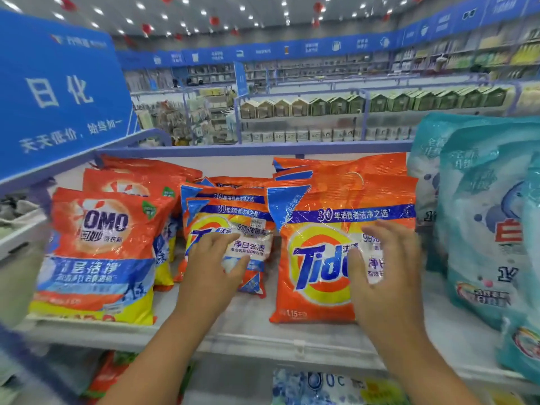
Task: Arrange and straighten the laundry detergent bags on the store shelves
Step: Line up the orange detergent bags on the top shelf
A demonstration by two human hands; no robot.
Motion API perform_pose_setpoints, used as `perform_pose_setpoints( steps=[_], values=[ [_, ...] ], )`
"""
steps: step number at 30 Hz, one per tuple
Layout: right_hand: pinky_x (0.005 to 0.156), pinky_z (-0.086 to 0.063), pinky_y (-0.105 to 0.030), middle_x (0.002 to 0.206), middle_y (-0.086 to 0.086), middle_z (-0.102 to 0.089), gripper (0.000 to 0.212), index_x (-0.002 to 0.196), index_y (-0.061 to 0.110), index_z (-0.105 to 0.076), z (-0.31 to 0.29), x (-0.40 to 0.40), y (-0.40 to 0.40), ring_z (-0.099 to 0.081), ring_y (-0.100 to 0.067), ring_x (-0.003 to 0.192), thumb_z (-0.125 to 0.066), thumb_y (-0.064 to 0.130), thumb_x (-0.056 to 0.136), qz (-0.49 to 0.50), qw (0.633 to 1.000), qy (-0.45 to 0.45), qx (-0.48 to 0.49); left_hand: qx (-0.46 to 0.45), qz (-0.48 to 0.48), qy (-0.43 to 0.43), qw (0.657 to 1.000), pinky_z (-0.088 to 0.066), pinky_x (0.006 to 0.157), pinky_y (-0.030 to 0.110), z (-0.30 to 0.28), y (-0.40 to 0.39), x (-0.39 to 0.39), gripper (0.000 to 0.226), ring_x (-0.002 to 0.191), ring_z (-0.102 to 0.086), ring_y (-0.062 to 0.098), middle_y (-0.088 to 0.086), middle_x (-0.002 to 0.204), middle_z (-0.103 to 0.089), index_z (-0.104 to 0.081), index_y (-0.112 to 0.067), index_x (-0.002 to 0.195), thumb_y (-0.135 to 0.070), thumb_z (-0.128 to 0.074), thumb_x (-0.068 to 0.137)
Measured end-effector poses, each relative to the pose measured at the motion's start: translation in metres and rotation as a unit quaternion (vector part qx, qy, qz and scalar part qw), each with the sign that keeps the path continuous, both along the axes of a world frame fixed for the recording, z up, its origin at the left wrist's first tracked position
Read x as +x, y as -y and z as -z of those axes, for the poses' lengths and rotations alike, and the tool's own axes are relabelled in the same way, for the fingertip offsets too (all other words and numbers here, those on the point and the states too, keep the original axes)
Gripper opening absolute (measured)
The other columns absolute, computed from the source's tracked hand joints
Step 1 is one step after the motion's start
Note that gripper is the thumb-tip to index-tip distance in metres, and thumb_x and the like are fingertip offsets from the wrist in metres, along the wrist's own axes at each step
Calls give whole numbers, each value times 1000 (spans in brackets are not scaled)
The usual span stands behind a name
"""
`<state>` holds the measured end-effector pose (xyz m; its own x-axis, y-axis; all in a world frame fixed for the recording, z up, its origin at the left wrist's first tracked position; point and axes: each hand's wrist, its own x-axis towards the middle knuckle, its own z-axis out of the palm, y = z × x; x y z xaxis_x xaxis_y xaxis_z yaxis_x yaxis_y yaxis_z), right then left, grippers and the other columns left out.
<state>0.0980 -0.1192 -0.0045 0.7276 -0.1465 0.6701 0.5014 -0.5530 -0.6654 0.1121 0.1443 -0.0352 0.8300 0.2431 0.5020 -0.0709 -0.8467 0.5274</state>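
Both forearms reach over the shelf edge (298, 344), left hand (214, 268) flat on the small Tide bags (233, 226), right hand (382, 268) spread on the large Tide bag (318, 258), neither gripping; OMO bags (99, 252) lean unevenly, so straightening looks barely half done.

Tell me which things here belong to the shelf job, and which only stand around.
Job: big orange plastic Tide bag, small orange Tide bag, orange OMO bag, teal detergent bags, both hands.
Around: blue hanging sign, far shelf's house-shaped boxes.
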Motion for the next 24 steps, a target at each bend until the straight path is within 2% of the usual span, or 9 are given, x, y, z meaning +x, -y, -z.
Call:
perform_pose_setpoints(
  steps=[3,5,7,9,12,15,18,20,24],
  values=[
    [97,-44,-19,116,17,-53,17,108,26,-63,-1,-14,-57,-53,-4,115,-63,14,96,-195,979,-55,-33,76,-15,-75,994,-37,113,43,3,-34,5,62,138,-34,23,1,150,-40,-57,-30,140,-46,-76,83],
    [110,-35,-16,138,18,-47,27,124,29,-60,6,-8,-97,-42,5,131,-60,26,98,-242,958,-119,-95,95,-19,-127,987,-25,121,45,6,-50,12,83,151,-15,29,5,166,-12,-35,-34,154,-59,-71,83],
    [120,-14,-18,164,12,-15,52,150,29,-39,17,11,-134,-12,-2,150,-53,37,100,-212,945,-197,-154,101,-16,-177,979,-13,124,50,8,-62,24,98,155,5,34,3,167,21,-7,-39,160,-71,-60,84],
    [126,-8,-36,168,4,13,67,159,29,-16,26,33,-166,11,-16,154,-47,42,102,-155,941,-230,-195,103,2,-212,972,-10,124,55,10,-73,36,104,153,15,37,1,158,42,11,-43,157,-81,-49,81],
    [126,-3,-43,166,-4,22,81,160,28,2,31,66,-195,17,-24,154,-48,49,100,-53,954,-274,-109,81,31,-208,974,-12,123,57,13,-78,47,110,153,16,38,-1,153,50,19,-47,153,-93,-30,67],
    [122,-18,-40,168,-6,-8,88,160,23,3,32,92,-208,-13,-25,153,-56,45,98,-13,947,-305,94,26,27,-177,983,-15,122,48,14,-74,51,112,155,9,34,4,159,40,12,-39,158,-84,-52,76],
    [115,-37,-43,154,-2,-41,71,156,30,-19,28,109,-213,-42,-25,140,-59,35,97,7,963,-227,143,-177,19,-95,979,-19,122,39,7,-80,68,98,155,-10,24,6,170,1,-13,-31,161,-69,-61,83],
    [106,-48,-51,147,-1,-49,68,149,50,-23,21,118,-214,-51,-28,133,-60,35,94,1,959,-225,173,-318,-30,-28,947,-29,120,41,3,-89,88,91,147,-35,25,3,159,-38,-32,-24,153,-70,-59,80],
    [96,-55,-47,140,11,-50,60,138,59,-32,17,124,-213,-56,-20,125,-65,36,94,-18,943,-235,236,-465,-48,-4,884,-44,110,46,-4,-88,106,59,126,-58,24,-3,134,-64,-57,-26,135,-49,-72,82]
  ],
)
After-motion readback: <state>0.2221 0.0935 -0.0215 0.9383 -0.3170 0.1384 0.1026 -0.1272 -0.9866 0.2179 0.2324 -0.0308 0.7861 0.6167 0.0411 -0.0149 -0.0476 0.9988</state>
